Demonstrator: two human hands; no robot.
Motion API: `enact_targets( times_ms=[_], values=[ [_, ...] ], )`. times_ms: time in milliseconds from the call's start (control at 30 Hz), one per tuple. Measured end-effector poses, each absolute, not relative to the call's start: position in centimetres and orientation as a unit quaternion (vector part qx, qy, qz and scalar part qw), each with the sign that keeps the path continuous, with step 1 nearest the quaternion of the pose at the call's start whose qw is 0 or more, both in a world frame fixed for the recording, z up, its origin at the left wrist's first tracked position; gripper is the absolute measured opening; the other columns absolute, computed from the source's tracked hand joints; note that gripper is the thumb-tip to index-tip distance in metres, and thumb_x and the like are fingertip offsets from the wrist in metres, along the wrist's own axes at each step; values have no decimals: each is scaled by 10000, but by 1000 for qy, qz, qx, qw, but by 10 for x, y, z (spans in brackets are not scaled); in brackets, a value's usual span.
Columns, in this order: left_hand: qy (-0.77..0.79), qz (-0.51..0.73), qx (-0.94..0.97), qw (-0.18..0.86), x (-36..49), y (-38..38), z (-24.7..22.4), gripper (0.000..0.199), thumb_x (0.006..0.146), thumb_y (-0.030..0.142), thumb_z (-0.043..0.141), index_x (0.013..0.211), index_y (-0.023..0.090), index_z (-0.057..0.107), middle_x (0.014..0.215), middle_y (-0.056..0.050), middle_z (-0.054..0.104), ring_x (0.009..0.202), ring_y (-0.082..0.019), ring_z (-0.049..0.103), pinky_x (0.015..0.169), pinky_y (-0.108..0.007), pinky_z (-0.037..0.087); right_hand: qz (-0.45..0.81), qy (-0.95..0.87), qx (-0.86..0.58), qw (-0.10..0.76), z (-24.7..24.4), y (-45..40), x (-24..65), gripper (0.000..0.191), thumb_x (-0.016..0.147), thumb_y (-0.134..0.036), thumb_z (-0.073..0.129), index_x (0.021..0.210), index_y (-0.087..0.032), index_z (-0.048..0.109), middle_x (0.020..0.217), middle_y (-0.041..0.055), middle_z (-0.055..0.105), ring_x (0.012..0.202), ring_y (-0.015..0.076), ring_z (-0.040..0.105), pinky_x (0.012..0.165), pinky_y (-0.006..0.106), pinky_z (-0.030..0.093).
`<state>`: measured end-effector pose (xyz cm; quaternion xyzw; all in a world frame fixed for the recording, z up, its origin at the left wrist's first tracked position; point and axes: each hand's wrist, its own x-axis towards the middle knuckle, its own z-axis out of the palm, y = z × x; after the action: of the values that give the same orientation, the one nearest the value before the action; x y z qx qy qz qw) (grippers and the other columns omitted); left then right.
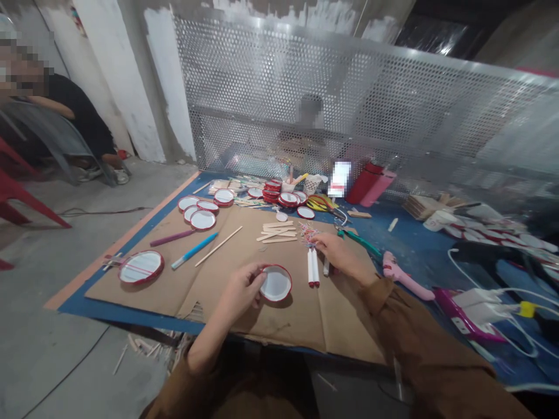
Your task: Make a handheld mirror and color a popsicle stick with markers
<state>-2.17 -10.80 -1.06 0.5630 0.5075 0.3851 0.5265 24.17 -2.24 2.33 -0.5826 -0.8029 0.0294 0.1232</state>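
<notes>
1. On the cardboard (305, 327), leftmost, lies a stringed disc (140, 267)
2. Left hand (244, 288) pinches a red-rimmed disc (278, 284) over the cardboard
3. Right hand (335, 251) reaches coloured bits (307, 231), grip unclear; apparently a picking step, calling for a fine pinch

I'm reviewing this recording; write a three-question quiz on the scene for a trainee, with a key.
1. Which grip holds a red-rimmed disc?
2. True or false: the blue pen lies left of the flat wooden sticks.
3. Which is nearest the right grip? A: red flask. B: pinkish strand pile. C: power strip.

Key: 1. Left grip. 2. True. 3. B.
</notes>
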Motion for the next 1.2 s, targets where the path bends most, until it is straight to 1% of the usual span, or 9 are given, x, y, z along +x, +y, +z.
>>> enact_targets(
  times_ms=[167,433,533,633,733,833,967,1100,1200],
  values=[
    [493,397,591,500,-22,-109,-14,340,848,323,486,1085,165,672,585,54,547,360,-79,451,331,-178,352,21,-781,-606,150,30,-31,242,213,868,-125,504,717,-181,642,770,36,642,711,162,580,642,260,410],
    [489,412,532,555,-25,-109,-10,226,791,387,568,854,170,574,498,61,544,370,-101,500,340,-181,392,-15,-731,-636,247,53,-64,220,142,885,-226,495,787,-200,595,889,67,618,872,209,556,773,312,403],
    [478,423,540,549,-25,-110,-8,258,784,412,576,862,166,582,509,64,540,379,-99,515,332,-175,405,-4,-716,-637,284,54,-61,208,120,855,-231,515,760,-215,586,881,54,631,856,205,563,771,309,399],
    [473,424,542,551,-24,-110,-10,286,795,432,562,901,167,576,494,74,529,375,-101,524,323,-170,419,18,-679,-653,333,48,-46,201,115,802,-224,531,692,-211,563,775,50,630,767,209,567,711,314,404],
    [468,426,535,560,-24,-110,-13,301,807,452,548,931,178,545,456,90,516,348,-103,519,313,-167,424,36,-644,-655,394,44,-35,190,102,784,-246,526,704,-198,567,768,62,625,719,211,560,691,329,412],
    [454,434,534,567,-23,-109,-16,322,794,472,580,926,181,537,457,87,535,345,-107,532,320,-170,432,67,-639,-628,439,45,-41,171,99,767,-273,553,711,-197,585,815,62,632,713,197,555,718,334,421],
    [444,429,530,580,-24,-109,-17,353,781,490,624,921,170,571,451,75,551,348,-109,534,340,-176,424,135,-644,-592,465,45,-63,143,95,737,-284,581,689,-206,607,784,40,635,756,192,564,742,320,427],
    [432,416,550,581,-27,-110,-15,317,794,453,618,891,151,613,489,69,550,371,-92,526,362,-176,419,226,-607,-589,484,23,-79,127,130,735,-314,581,713,-198,636,698,14,646,669,171,574,664,295,450],
    [428,408,562,578,-27,-110,-15,282,776,405,637,902,164,560,559,78,557,368,-82,514,336,-172,401,298,-566,-587,496,-2,-90,125,174,732,-354,610,717,-187,654,648,9,654,601,162,578,593,282,457]
  ],
)
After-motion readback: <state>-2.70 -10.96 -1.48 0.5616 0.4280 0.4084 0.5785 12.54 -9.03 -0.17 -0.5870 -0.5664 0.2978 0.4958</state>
